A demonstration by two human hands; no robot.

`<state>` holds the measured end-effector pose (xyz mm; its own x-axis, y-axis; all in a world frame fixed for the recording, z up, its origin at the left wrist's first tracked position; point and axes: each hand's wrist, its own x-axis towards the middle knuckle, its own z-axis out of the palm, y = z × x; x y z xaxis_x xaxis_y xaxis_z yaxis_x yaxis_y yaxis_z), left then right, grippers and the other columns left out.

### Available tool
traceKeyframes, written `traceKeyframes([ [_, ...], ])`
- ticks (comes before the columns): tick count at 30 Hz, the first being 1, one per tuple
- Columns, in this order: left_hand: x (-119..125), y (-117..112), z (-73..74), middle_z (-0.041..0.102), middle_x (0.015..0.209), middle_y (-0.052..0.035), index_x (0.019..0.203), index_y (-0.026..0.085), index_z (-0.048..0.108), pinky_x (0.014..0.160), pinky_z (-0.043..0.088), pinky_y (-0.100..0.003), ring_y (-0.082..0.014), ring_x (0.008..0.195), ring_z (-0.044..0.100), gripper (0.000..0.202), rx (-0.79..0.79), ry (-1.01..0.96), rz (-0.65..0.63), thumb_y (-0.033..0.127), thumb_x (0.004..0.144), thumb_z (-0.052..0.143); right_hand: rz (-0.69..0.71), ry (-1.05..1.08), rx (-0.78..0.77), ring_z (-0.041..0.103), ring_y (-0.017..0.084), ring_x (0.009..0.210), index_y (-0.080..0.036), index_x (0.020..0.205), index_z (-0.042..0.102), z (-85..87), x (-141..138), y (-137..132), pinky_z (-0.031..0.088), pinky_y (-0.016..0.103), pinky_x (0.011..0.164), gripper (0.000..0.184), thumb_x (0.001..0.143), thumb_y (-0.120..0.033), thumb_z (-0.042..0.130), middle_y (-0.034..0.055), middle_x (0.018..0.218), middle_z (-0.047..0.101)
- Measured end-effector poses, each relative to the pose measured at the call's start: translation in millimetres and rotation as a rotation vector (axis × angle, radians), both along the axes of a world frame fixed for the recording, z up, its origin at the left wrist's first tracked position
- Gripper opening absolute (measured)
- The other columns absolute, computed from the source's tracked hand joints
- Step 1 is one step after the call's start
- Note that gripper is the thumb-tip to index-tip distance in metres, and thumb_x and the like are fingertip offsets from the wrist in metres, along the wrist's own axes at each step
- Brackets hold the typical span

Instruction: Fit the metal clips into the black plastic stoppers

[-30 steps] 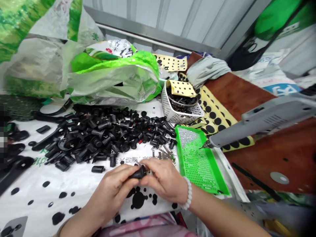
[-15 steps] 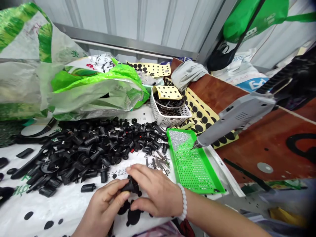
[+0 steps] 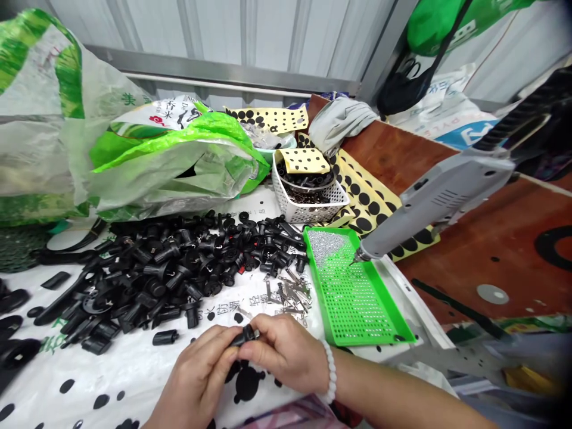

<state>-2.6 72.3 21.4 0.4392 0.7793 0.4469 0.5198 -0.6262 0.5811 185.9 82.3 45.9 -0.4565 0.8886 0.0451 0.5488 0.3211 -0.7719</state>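
Observation:
A small black plastic part (image 3: 245, 337) is held between both hands near the front of the table, with a bit of metal showing at its right end. My left hand (image 3: 199, 369) has its fingers closed round the left end. From the right, my right hand (image 3: 286, 351) pinches the other end with thumb and forefinger; a beaded bracelet (image 3: 329, 370) circles that wrist. Just beyond the hands lie several thin metal strips (image 3: 292, 293). A heap of black plastic parts (image 3: 156, 268) spreads to the left, with one loose black cylinder (image 3: 165, 337) nearer me.
A green perforated tray (image 3: 328, 316) with small silvery screws (image 3: 324, 245) lies to the right. Above it hangs a grey electric screwdriver (image 3: 415, 208), bit pointing down. A white basket (image 3: 308, 211) and plastic bags (image 3: 179, 179) stand behind. Sticker sheets (image 3: 364, 202) lean on a brown board (image 3: 469, 262).
My right hand's fingers have drawn in from a wider spread and now pinch the part's right end. The part has turned, showing metal at its tip. The view has shifted slightly.

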Motion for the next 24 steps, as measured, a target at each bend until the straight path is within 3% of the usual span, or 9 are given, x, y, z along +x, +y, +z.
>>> traceKeyframes([
  [2, -1.3, 7.2, 9.1, 0.07, 0.089, -0.0045, 0.105, 0.02, 0.06, 0.069, 0.054, -0.019, -0.0152, 0.079, 0.067, 0.02, 0.025, 0.02, 0.046, 0.022, 0.089, 0.048, 0.002, 0.039, -0.022, 0.04, 0.009, 0.044, -0.017, 0.069, 0.055, 1.8, 1.0, 1.9, 0.029, 0.02, 0.044, 0.05, 0.089, -0.057, 0.034, -0.0039, 0.05, 0.045],
  [5, -12.5, 29.2, 32.1, 0.069, 0.093, -0.0058, 0.107, 0.018, 0.061, 0.074, 0.053, -0.023, -0.0169, 0.081, 0.066, 0.025, 0.145, 0.097, 0.173, 0.028, 0.088, 0.049, -0.005, 0.076, 0.026, 0.049, 0.011, 0.051, -0.014, 0.094, 0.06, 5.3, 7.1, 5.8, 0.036, 0.022, 0.051, 0.043, 0.091, -0.05, 0.038, -0.0009, 0.059, 0.056],
  [7, -24.0, 47.7, 50.5, 0.068, 0.099, -0.0074, 0.111, 0.018, 0.061, 0.082, 0.051, -0.03, -0.0198, 0.087, 0.064, 0.029, 0.256, 0.168, 0.351, 0.031, 0.086, 0.052, -0.048, 0.054, 0.096, 0.053, 0.012, 0.055, -0.012, 0.105, 0.058, 7.1, 15.6, 8.6, 0.04, 0.023, 0.056, 0.04, 0.089, -0.046, 0.045, 0.0013, 0.066, 0.061],
  [9, -33.8, 63.5, 65.0, 0.064, 0.111, -0.0113, 0.117, 0.015, 0.059, 0.092, 0.046, -0.038, -0.0257, 0.102, 0.059, 0.038, 0.354, 0.179, 0.585, 0.031, 0.082, 0.058, -0.119, -0.057, 0.193, 0.056, 0.013, 0.059, -0.013, 0.103, 0.06, 8.3, 27.9, 11.3, 0.041, 0.024, 0.059, 0.034, 0.088, -0.042, 0.049, 0.0021, 0.069, 0.063],
  [10, -36.8, 68.7, 69.2, 0.063, 0.113, -0.0131, 0.116, 0.014, 0.06, 0.094, 0.044, -0.041, -0.0278, 0.104, 0.058, 0.04, 0.387, 0.15, 0.626, 0.031, 0.08, 0.061, -0.157, -0.133, 0.236, 0.056, 0.013, 0.062, -0.013, 0.102, 0.06, 8.9, 35.0, 12.5, 0.042, 0.024, 0.06, 0.031, 0.089, -0.039, 0.05, 0.0022, 0.07, 0.063],
  [13, -35.0, 70.5, 68.0, 0.063, 0.111, -0.0141, 0.11, 0.012, 0.064, 0.095, 0.044, -0.043, -0.0285, 0.102, 0.059, 0.038, 0.417, 0.094, 0.588, 0.029, 0.076, 0.064, -0.234, -0.318, 0.287, 0.058, 0.014, 0.07, -0.013, 0.1, 0.061, 11.0, 55.0, 16.6, 0.042, 0.025, 0.065, 0.023, 0.091, -0.029, 0.046, 0.0041, 0.077, 0.063],
  [16, -22.4, 58.5, 54.1, 0.062, 0.111, -0.011, 0.106, 0.016, 0.064, 0.094, 0.044, -0.04, -0.0254, 0.101, 0.059, 0.029, 0.365, 0.133, 0.466, 0.025, 0.079, 0.062, -0.218, -0.425, 0.283, 0.058, 0.015, 0.075, -0.014, 0.094, 0.063, 13.8, 62.8, 22.4, 0.041, 0.026, 0.066, 0.021, 0.091, -0.024, 0.044, 0.0063, 0.083, 0.063],
  [20, -11.4, 47.2, 36.9, 0.06, 0.111, -0.0087, 0.105, 0.019, 0.062, 0.093, 0.044, -0.038, -0.0235, 0.099, 0.059, 0.024, 0.293, 0.165, 0.336, 0.024, 0.082, 0.058, -0.052, -0.575, 0.308, 0.058, 0.017, 0.074, -0.014, 0.084, 0.064, 12.4, 48.2, 33.4, 0.038, 0.027, 0.061, 0.016, 0.088, -0.023, 0.05, 0.0064, 0.083, 0.063],
  [24, -13.0, 47.8, 32.4, 0.06, 0.11, -0.009, 0.105, 0.019, 0.062, 0.091, 0.044, -0.037, -0.0229, 0.097, 0.059, 0.023, 0.246, 0.189, 0.294, 0.024, 0.083, 0.056, 0.105, -0.68, 0.338, 0.058, 0.021, 0.072, -0.011, 0.08, 0.063, 1.4, 25.2, 42.8, 0.038, 0.03, 0.058, 0.014, 0.085, -0.02, 0.053, 0.0103, 0.082, 0.063],
])
